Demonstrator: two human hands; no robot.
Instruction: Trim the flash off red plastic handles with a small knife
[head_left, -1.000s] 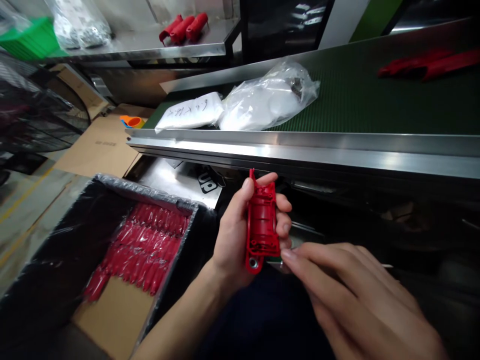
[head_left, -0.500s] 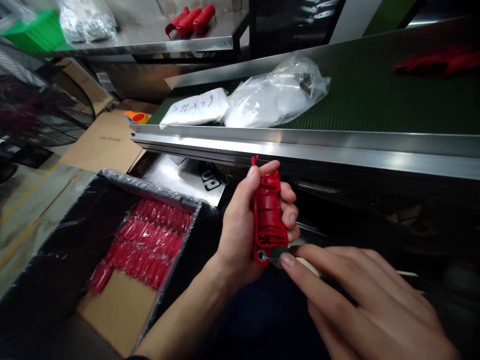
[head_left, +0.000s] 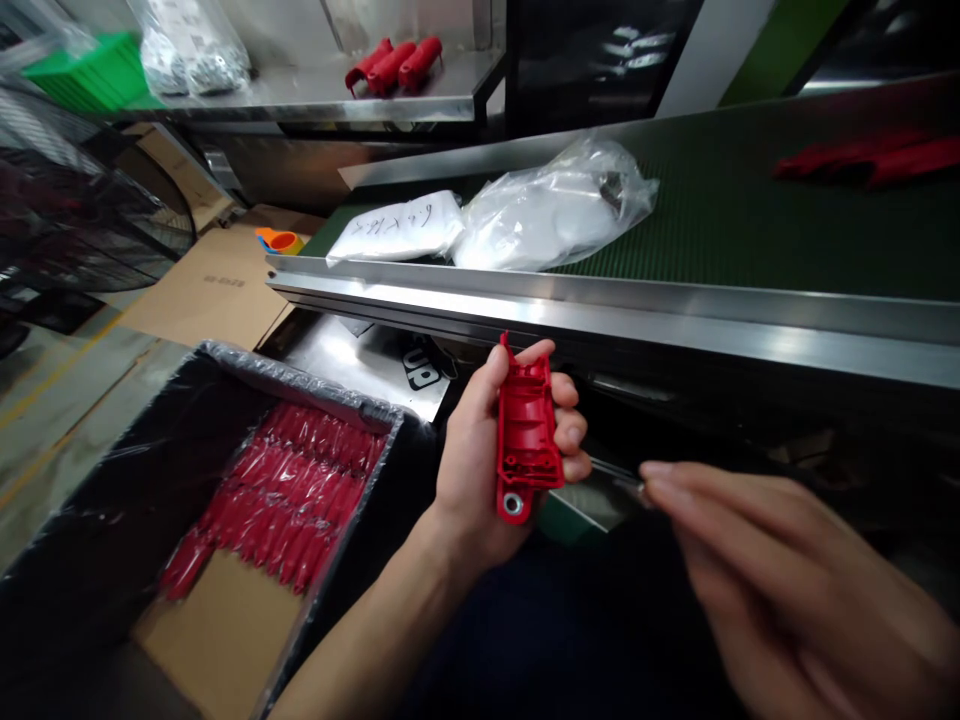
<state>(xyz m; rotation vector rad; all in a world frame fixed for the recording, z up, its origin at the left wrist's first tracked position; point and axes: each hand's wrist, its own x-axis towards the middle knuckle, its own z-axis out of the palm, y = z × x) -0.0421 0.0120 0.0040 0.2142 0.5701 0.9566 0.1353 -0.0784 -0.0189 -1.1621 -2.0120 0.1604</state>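
Observation:
In my left hand [head_left: 472, 455] lies a red plastic housing [head_left: 526, 415], its hollow, ribbed inside facing up. My thumb is along its left edge and my fingers wrap round the right. At its near end is a tab with a metal ring [head_left: 513, 503] set in its hole. My right hand [head_left: 780, 560] is apart from the housing, to its right, with thumb and forefinger pinched together. A small bright bit shows at those fingertips, too blurred to name.
On the left stands a black-lined box [head_left: 360, 400] with rows of wrapped red parts [head_left: 292, 490]. Ahead runs a green conveyor belt [head_left: 720, 220] with a metal rail [head_left: 600, 300], carrying plastic bags [head_left: 555, 205] and red parts [head_left: 862, 160]. More red housings [head_left: 394, 65] lie on a steel shelf.
My right hand has moved away to the right from the housing's tab, where it held a thin pointed tool against the ring. The left hand still holds the housing, slightly lower left.

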